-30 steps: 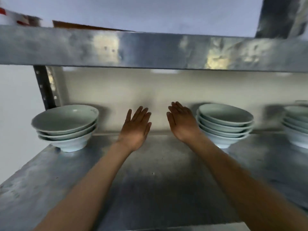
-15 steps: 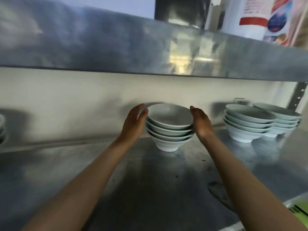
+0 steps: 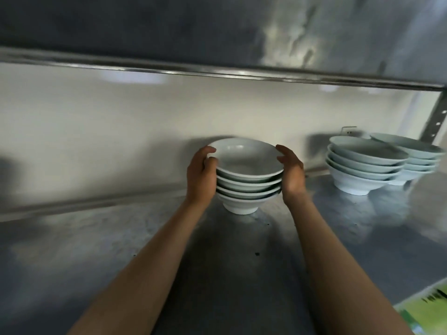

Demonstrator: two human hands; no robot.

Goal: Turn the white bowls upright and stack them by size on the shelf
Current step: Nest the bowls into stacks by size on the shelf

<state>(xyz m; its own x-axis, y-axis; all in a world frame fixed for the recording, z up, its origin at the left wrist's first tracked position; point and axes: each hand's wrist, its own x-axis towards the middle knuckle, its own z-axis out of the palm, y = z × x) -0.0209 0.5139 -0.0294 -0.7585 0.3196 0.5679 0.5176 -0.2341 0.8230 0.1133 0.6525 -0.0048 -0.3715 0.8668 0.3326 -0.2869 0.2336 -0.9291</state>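
A stack of several upright white bowls [image 3: 246,182] stands on the metal shelf [image 3: 121,238] near the back wall. My left hand [image 3: 202,176] clasps the stack's left side, thumb over the top bowl's rim. My right hand [image 3: 291,174] presses against the right side, fingers curled at the top rim. To the right stand two more stacks of upright white bowls, one nearer [image 3: 360,165] and one behind it at the far right [image 3: 416,160].
The upper metal shelf [image 3: 217,32] hangs low overhead. A perforated steel post [image 3: 435,117] rises at the right rear corner. A green printed sheet [image 3: 425,310] lies below the shelf's front right edge. Bare shelf surface stretches to the left.
Both hands have closed in from beside the middle stack onto its sides. The view has shifted slightly, and the stack looks closer.
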